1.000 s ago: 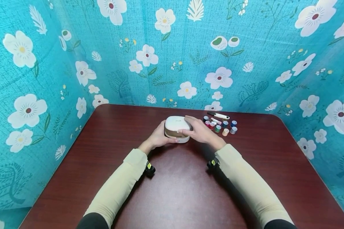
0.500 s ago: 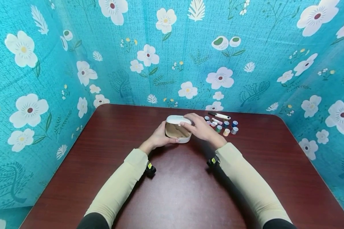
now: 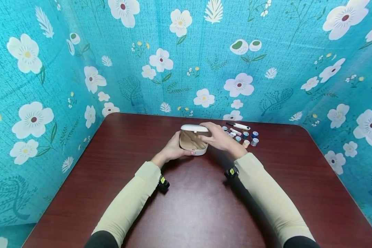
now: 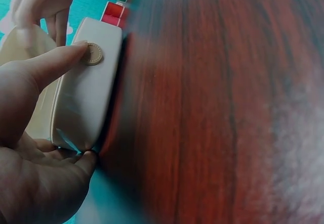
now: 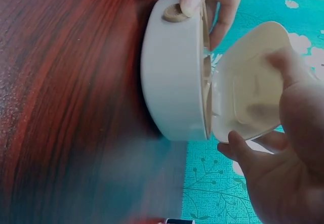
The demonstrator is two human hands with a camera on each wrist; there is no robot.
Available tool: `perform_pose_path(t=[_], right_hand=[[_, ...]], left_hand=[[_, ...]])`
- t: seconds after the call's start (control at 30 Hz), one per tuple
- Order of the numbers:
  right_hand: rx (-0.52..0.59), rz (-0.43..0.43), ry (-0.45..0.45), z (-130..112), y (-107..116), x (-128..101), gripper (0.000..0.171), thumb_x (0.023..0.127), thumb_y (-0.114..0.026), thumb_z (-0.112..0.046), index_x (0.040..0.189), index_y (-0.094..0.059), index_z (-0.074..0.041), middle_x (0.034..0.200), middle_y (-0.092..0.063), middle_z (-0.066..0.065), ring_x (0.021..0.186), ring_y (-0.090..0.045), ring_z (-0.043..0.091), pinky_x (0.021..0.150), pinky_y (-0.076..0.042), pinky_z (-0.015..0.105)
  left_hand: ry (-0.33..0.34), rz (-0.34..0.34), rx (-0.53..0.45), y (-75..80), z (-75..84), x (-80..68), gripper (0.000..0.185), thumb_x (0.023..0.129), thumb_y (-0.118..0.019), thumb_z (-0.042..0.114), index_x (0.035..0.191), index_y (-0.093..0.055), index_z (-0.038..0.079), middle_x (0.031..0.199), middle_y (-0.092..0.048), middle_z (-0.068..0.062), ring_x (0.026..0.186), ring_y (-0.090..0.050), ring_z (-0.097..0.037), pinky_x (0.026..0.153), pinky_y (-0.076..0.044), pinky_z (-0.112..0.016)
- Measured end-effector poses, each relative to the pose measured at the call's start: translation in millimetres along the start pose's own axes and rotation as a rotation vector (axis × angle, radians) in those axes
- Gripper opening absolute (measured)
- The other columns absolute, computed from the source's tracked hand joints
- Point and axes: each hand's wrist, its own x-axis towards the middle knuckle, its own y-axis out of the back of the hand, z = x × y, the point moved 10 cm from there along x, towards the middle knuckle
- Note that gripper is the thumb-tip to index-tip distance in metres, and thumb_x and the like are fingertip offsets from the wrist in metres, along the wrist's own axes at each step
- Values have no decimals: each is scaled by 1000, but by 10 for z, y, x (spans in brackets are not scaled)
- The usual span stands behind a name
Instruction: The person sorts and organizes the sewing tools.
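The left grip point(image 3: 172, 148), a bare hand, is closed round the lower half of a small, smooth, off-white box with rounded corners point(image 5: 172, 77), its thumb tip at the edge of a round tan button point(image 4: 94, 54). The right grip point(image 3: 220, 137) holds the shallow white lid point(image 3: 190, 127) by its right side, thumb over the inner face; the lid is raised and tilted back. The box stands on the dark red-brown wood-grain bench point(image 3: 192, 203), near the far edge, slightly left of its middle.

To raise the lid well, the left grip should probably keep the base from sliding while the right swings the lid gently about its back edge, which looks hinged, without twisting.

Farther out, towards the far right corner, lie small coloured thread spools point(image 3: 245, 135) and a slim white tool with a black end point(image 3: 241, 126).

The head view shows the tan divided interior from above; the right wrist view shows most of the lid's pale inside; the left wrist view shows red spools point(image 4: 113, 11) hard to make out in the head view.
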Motion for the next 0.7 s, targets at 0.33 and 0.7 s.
perform_pose_path(t=[0.33, 0.7], right_hand=[[1, 5, -9, 67, 2, 22, 41, 102, -46, 2, 142, -55, 2, 138, -60, 20, 128, -57, 32, 107, -45, 49], [-22, 174, -17, 125, 127, 50, 31, 101, -50, 3, 129, -64, -1, 124, -68, 18, 113, -64, 32, 98, -50, 49]], left_hand=[[11, 6, 9, 0, -18, 9, 115, 69, -97, 28, 156, -26, 2, 155, -39, -18, 141, -41, -28, 119, -30, -41], [16, 6, -3, -4, -22, 27, 113, 69, -97, 27, 155, -28, 2, 154, -40, -16, 140, -42, -27, 118, -31, -41]])
